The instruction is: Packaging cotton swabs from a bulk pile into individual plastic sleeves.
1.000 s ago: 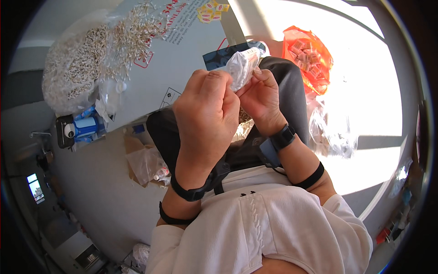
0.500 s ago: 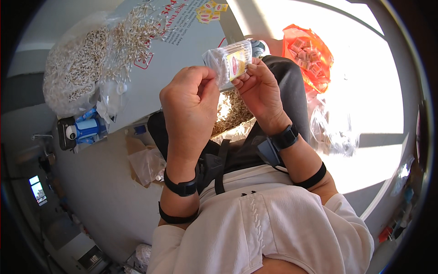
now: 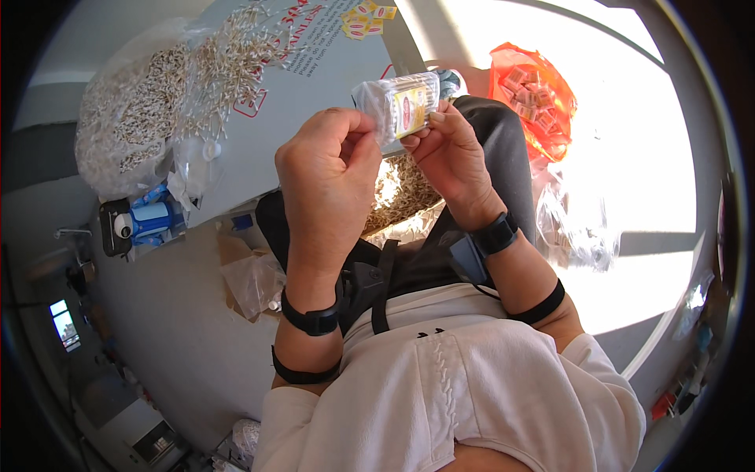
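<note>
Held up between my two hands is a small clear plastic bag of cotton swabs (image 3: 410,104), with a yellow and white label card behind the film. My left hand (image 3: 326,161) pinches the bag's loose left end between thumb and fingers. At the other end, my right hand (image 3: 452,153) grips the bag's lower right edge, thumb in front and fingers underneath. Loose cotton swabs (image 3: 224,71) lie heaped on the grey tabletop (image 3: 330,98), beyond my left hand. Some yellow label cards (image 3: 366,19) are scattered at the table's far edge.
A big clear bag of swabs (image 3: 130,118) rests at the table's left, near a blue bottle (image 3: 149,220). Below my hands sits a container of thin brown sticks (image 3: 405,193). An orange bag (image 3: 535,98) of small packs and a crumpled clear bag (image 3: 578,224) are on the right.
The bag of swabs has shifted very slightly right and tilted a little. Both hands keep their hold on it.
</note>
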{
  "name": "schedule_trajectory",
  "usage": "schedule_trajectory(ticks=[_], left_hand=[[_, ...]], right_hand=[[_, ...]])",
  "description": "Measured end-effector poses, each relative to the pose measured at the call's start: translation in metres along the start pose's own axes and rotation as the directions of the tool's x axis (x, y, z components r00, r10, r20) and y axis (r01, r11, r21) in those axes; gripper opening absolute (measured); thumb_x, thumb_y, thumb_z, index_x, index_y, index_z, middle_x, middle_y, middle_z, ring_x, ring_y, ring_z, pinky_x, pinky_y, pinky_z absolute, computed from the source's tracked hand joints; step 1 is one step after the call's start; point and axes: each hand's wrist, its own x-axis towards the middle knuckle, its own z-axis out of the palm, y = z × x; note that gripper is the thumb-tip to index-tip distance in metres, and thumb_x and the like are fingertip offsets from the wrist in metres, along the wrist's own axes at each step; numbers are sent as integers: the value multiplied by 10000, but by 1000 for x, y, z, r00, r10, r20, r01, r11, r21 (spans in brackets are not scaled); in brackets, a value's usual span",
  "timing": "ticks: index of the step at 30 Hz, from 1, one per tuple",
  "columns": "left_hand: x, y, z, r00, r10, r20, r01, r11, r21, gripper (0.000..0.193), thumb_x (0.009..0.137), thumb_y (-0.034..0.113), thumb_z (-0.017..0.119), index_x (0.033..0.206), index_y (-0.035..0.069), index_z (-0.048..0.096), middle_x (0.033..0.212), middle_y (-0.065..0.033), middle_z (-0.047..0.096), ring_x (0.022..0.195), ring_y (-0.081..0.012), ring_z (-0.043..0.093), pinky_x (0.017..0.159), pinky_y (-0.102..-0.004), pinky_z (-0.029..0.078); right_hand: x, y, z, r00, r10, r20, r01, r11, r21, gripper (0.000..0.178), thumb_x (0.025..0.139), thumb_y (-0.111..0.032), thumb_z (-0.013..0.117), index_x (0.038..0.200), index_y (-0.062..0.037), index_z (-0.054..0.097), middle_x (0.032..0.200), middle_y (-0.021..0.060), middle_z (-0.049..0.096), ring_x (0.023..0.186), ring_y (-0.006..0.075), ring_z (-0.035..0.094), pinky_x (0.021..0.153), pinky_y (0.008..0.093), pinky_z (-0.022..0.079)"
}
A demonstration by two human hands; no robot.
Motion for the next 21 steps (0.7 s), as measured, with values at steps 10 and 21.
schedule_trajectory(ticks=[10,21], left_hand=[[9,-18,-15,941,-295,168,338,853,-398,25,810,-53,611,820,-54,634,673,-61,604,544,-78,535,460,-209,398],[6,-59,-22,948,-193,253,318,548,-774,215,799,35,664,991,-52,625,759,-101,635,573,-129,552,496,-240,421]], right_hand=[[-4,-8,18,991,-130,21,131,971,-200,66,880,-32,597,937,0,594,839,38,627,709,137,582,730,301,498],[-26,-9,71,848,-449,281,512,558,-653,175,761,47,658,911,9,576,897,6,599,754,59,560,696,215,488]])
